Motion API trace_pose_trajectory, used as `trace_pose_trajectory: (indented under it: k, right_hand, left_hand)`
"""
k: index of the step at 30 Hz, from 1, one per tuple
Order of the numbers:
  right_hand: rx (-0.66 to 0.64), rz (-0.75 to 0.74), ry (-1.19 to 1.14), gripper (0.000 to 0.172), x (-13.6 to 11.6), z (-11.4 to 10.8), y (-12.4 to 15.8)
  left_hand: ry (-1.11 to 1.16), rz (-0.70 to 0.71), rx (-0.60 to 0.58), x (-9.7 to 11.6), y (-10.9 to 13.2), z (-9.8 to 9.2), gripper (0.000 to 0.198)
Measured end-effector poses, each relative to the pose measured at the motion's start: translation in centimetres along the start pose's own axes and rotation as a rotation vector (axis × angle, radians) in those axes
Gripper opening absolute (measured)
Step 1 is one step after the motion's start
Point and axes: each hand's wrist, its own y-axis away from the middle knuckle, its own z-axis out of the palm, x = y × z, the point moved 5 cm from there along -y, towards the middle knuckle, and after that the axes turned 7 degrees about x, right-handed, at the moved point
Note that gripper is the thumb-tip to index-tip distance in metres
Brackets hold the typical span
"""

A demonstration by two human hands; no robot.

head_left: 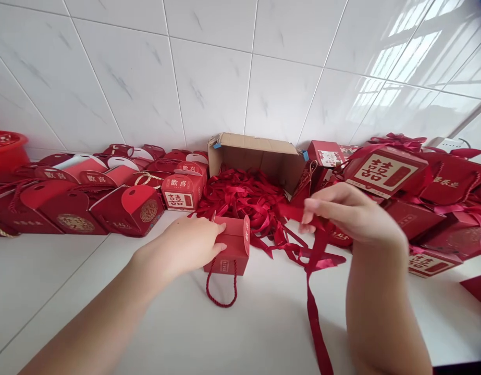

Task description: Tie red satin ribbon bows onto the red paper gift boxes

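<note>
My left hand is closed on the top of a small red gift box standing on the white floor; a red cord handle hangs from the box toward me. My right hand pinches a long red ribbon lifted off the floor, its tail trailing down toward the bottom edge. Both hands are a short way apart, just in front of a heap of red ribbons.
An open cardboard box lies on its side against the tiled wall, ribbons spilling out. Several red gift boxes line the left, more gift boxes crowd the right. A red basket sits far left.
</note>
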Motion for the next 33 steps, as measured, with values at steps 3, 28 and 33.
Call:
trace_pose_trajectory:
  k: [3,28,33]
  right_hand:
    - [-0.276,0.117,-0.005,0.033,1.6,3.2,-1.8]
    - [-0.472,0.2,-0.049,0.035,4.5,6.5,-3.5]
    - [-0.465,0.181,0.008,0.036,4.8,6.7,-3.6]
  left_hand:
    - [0.026,0.005,-0.012,-0.3,-0.2,0.2,0.047]
    - [-0.125,0.104,0.138,0.8,-0.5,-0.4,0.039]
    - [-0.121,0.199,0.446,2.4,-1.0,-1.7,0.033]
